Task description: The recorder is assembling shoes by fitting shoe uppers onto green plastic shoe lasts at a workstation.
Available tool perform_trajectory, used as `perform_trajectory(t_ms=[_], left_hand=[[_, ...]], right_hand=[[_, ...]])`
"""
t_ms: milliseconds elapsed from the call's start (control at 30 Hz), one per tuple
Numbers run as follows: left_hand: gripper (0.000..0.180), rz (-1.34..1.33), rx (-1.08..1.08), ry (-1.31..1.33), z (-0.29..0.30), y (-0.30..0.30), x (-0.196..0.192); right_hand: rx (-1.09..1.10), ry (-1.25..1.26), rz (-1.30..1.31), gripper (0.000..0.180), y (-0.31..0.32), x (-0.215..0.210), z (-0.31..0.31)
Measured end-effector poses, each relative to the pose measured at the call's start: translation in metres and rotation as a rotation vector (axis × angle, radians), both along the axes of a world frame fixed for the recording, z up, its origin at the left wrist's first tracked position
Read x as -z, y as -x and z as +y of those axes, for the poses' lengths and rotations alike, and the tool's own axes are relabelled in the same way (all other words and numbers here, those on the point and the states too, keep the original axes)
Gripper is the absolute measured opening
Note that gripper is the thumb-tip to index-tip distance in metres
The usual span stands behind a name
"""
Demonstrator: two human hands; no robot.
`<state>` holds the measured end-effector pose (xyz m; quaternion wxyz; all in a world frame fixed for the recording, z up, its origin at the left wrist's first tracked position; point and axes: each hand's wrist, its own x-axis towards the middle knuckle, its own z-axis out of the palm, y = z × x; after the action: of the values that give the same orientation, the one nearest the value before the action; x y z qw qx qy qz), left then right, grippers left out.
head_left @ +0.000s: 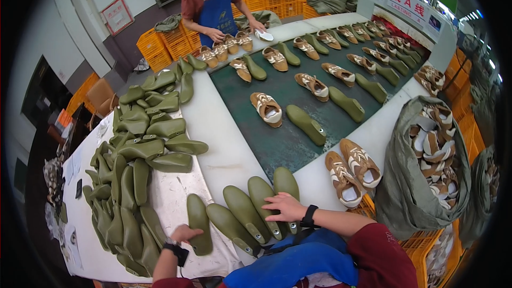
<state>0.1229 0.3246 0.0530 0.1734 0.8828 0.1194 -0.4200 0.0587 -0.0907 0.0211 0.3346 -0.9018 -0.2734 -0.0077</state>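
In front of me, a row of green shoe lasts lies side by side at the near table edge. My left hand (186,233) is at the heel end of the leftmost shoe last (198,218). Its thumb lies over that last and the other fingers are mostly hidden, closed at its side. My right hand (288,207) rests over the row's right end with fingers spread. It touches the rightmost last (286,181) and reaches across its neighbour (261,194). Two more lasts (242,205) lie between my hands.
A large pile of lasts (141,152) covers the left table. On the green conveyor belt (234,112), brown-and-white shoes (266,109) alternate with lasts. Two shoes (360,162) stand right of my hand, beside a sack of shoes (434,154). Across the belt stands a co-worker (218,13).
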Motion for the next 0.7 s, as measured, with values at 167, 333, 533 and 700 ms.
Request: perform_trajectory(t_ms=[167, 333, 533, 700], left_hand=[[0.06, -0.069, -0.358, 0.252, -0.038, 0.06, 0.015], [0.058, -0.561, 0.046, 0.07, -0.084, 0.097, -0.01], [0.065, -1.088, 0.468, 0.066, -0.214, 0.128, -0.019], [0.066, -1.048, 0.641, -0.095, -0.268, 0.126, -0.008]], right_hand=[[0.03, -0.026, -0.045, 0.046, 0.004, 0.003, -0.006], [0.064, 0.053, -0.002, 0.046, 0.014, 0.016, 0.003], [0.073, 0.107, -0.112, 0.047, 0.04, 0.007, -0.008], [0.214, 0.001, -0.023, 0.045, 0.05, 0.025, -0.026]])
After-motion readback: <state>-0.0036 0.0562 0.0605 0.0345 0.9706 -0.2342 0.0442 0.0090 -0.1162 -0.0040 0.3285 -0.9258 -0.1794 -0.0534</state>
